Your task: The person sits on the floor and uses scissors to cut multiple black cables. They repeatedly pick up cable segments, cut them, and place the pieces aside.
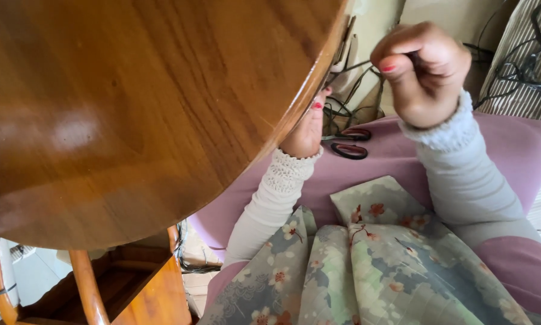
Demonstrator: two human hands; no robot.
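My right hand [424, 72] fingers pinch a thin dark thread [355, 65]; left hand [306, 129] hides behind the round glossy wooden worktop [132, 108], grip unclear.

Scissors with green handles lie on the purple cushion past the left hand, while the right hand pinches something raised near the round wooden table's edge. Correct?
Not quite: in the head view the scissors have dark red-and-black handles, not green. They do lie on the purple cushion past the left hand, and the right hand is raised, pinching, near the round wooden table.

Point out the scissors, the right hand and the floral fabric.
scissors [349, 143], head view, on the dark handle loops.
right hand [424, 72], head view, on the back of the closed hand.
floral fabric [379, 265], head view, on the middle of the folded cloth.
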